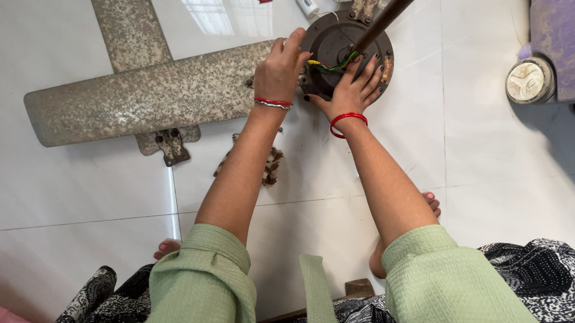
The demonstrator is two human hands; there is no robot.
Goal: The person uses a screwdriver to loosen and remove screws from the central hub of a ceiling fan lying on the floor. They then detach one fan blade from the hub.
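Left grip (pixel 280 64) motor edge | right grip (pixel 353 86) fan motor (pixel 338 41) | open floor (pixel 500 161) right

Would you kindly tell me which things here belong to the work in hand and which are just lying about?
In hand:
left hand
right hand
fan motor
wires
rod
fan blade

Lying about:
white cylinder
round tin
brown rag
loose blade

Fan motor (pixel 341 48) partly hidden by both hands; rod (pixel 389 15) cut off at top, maybe.
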